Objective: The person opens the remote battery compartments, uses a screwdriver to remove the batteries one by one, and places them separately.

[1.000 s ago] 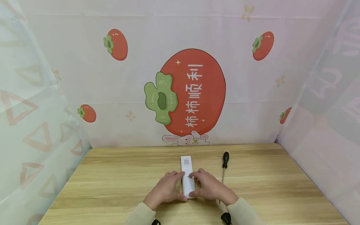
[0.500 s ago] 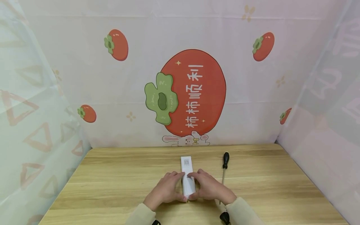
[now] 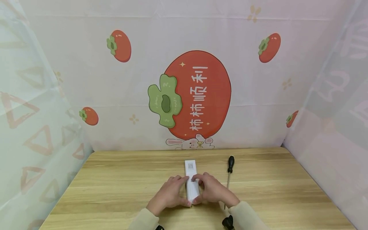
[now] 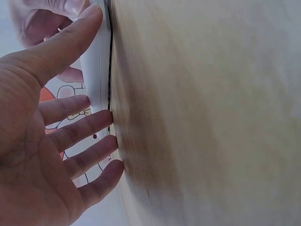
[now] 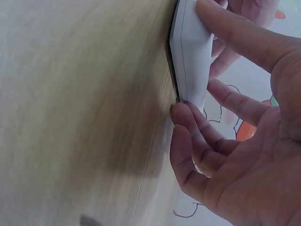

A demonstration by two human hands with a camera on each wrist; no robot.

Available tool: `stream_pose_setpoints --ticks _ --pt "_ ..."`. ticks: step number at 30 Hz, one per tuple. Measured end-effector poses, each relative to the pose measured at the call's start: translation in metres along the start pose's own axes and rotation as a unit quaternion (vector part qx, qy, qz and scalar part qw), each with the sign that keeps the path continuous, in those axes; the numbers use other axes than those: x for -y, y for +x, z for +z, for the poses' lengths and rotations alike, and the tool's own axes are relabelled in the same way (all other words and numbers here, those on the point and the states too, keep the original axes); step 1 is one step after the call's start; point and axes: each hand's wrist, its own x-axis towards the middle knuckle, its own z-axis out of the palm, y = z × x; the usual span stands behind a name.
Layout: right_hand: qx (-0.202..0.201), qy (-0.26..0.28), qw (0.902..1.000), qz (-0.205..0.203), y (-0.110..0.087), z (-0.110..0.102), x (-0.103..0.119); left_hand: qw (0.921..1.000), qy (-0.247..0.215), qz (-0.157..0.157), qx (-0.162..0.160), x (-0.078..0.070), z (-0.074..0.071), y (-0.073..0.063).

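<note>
While lying low centre on the table [image 3: 115,179], white remote [image 3: 192,185] pinched from both sides. Left hand [image 3: 169,193] gripping one edge, right hand [image 3: 212,191] the other. Screwdriver [image 3: 229,174] just right.

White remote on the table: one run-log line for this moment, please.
remote: flat on table | left hand: holds it | right hand: holds it | screwdriver: untouched

Left hand [image 3: 169,193] is lying palm-down just left of the remote [image 3: 192,182], thumb and fingertips pressing its edge. Right hand [image 3: 214,191] is flanking the remote's right edge, fingers curling over its top, thumb at the near end. Both forearms are angling inward.
</note>
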Motion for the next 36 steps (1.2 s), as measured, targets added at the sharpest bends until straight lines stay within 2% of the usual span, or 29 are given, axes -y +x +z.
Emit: stream_pose_setpoints --ticks 13,24,36 --pt "0.000 0.018 0.9998 0.006 0.002 0.000 0.006 1.0000 -0.005 -0.005 0.003 0.000 0.001 -0.001" --pt "-0.012 0.009 0.9997 0.020 0.001 0.002 0.012 1.0000 0.001 -0.004 0.002 -0.001 0.000 0.000" --pt "-0.028 -0.012 0.9994 0.015 -0.002 0.003 0.012 1.0000 0.004 -0.007 0.000 -0.002 0.000 0.002"
